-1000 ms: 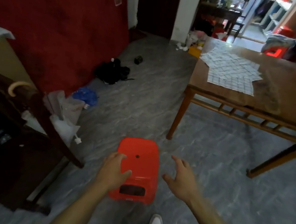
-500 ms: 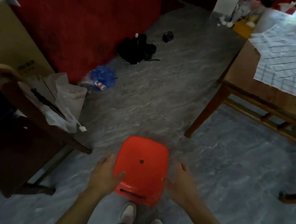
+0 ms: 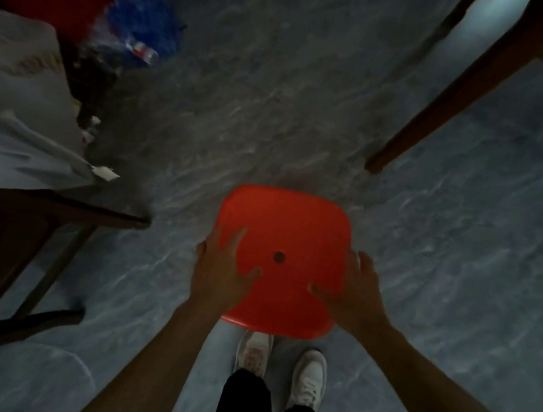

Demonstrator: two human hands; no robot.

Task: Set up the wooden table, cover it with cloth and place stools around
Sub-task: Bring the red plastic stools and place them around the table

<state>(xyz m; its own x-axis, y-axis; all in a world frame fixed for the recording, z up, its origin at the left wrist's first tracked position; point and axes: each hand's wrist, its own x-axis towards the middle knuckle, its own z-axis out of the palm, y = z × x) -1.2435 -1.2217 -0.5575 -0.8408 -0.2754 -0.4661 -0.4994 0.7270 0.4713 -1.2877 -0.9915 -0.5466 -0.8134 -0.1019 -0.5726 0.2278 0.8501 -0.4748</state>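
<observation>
While we look almost straight down, the red stool (image 3: 279,258) sits in the lower middle of the frame on the grey floor (image 3: 441,297), just above our white shoes (image 3: 308,376). Our left hand (image 3: 219,276) lies on the seat's left edge with fingers spread and fairly straight, thumb reaching in toward the small centre hole; it presses flat and does not curl round the rim. Our right hand (image 3: 353,294) mirrors it at the right edge, fingers along the side and thumb resting on the seat. Whether those fingers hook under the rim we cannot tell.

The seat is roughly square, so no long axis matters; the stool lies squarely between both hands, each about equally near. What the next move turns on, we judge, is direction: a leg (image 3: 449,104) of the worktop slants down from the upper right, its foot ending above and to the right of the stool, apart from it. We would likely need to carry or slide the stool up and right to seat it by the worktop, and the leg could catch it.
</observation>
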